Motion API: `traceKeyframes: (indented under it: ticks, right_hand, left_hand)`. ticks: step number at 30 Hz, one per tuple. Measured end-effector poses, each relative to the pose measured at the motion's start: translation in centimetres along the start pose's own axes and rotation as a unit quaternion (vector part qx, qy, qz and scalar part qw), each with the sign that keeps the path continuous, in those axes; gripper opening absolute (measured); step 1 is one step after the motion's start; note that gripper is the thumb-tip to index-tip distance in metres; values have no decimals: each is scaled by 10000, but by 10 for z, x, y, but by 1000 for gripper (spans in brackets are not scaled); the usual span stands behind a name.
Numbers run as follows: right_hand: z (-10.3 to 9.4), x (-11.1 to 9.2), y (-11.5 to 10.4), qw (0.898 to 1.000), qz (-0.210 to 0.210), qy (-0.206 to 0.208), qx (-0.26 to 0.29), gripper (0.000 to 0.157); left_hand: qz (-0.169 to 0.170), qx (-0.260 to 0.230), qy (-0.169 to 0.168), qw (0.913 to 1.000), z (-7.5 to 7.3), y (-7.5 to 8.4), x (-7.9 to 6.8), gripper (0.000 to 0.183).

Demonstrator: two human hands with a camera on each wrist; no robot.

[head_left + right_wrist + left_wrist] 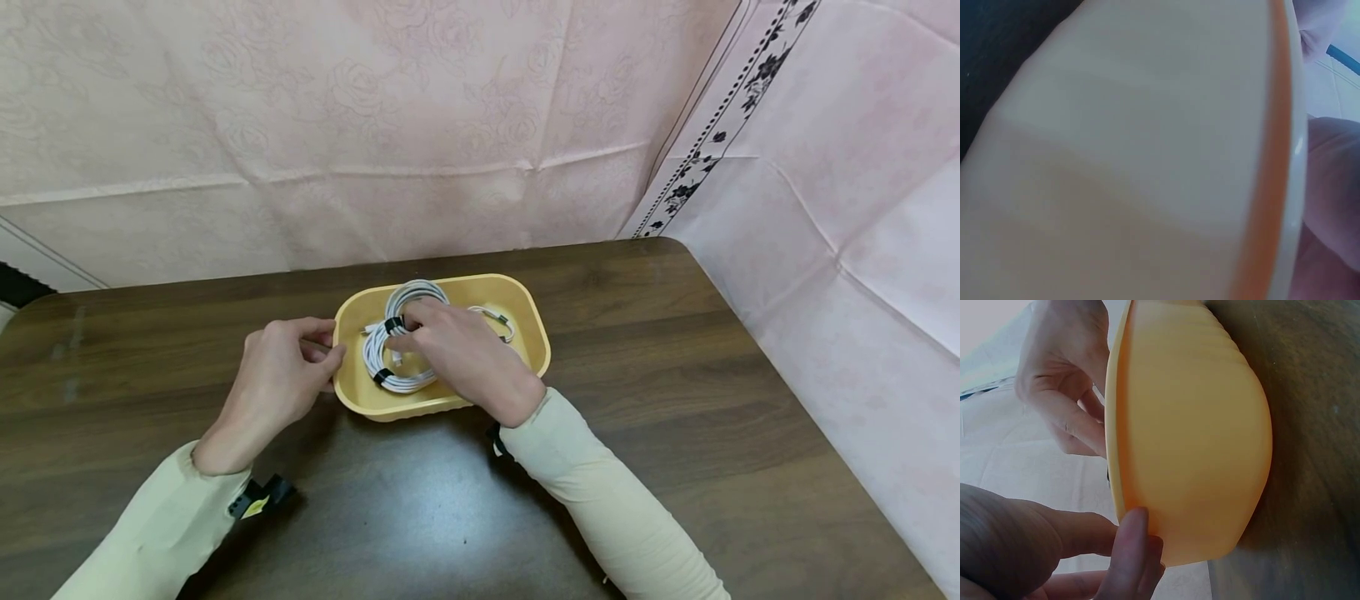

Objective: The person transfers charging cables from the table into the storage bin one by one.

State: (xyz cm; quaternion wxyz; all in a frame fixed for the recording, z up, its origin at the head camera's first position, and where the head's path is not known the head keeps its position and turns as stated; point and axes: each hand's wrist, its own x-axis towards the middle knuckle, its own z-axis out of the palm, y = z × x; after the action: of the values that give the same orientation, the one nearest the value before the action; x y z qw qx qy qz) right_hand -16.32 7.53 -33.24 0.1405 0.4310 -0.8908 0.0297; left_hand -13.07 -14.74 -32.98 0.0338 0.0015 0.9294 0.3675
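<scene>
A yellow plastic bin (534,333) with rounded corners stands on the wooden table. Two coils of white cable lie inside, overlapping: an upper coil (408,292) and a lower coil (408,385), each with black ties. My right hand (472,354) reaches over the bin's near rim, its thumb and index finger pinching the upper coil beside a black tie; the other fingertips are hidden. My left hand (281,371) pinches the bin's left rim, with fingers (1132,544) against the outer wall. The right wrist view holds mostly the bin's outer wall (1135,125).
A thinner white cable (495,315) lies at the bin's right side. The wooden table (637,400) extends around the bin. Pink patterned cloth (450,125) hangs behind the table and along its right side.
</scene>
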Motion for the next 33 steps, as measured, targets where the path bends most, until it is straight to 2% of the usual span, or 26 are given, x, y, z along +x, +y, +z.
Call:
traceKeyframes:
  ticks: [14,33]
  right_hand:
    - [6,2,-9,9996,-175,-188,-128,33]
    - [9,3,-10,9992,-159,-352,-37,32]
  left_hand:
    - [11,-30,16,10000,0,-1,0,40]
    - [57,10,39,10000,1,-1,-1,40]
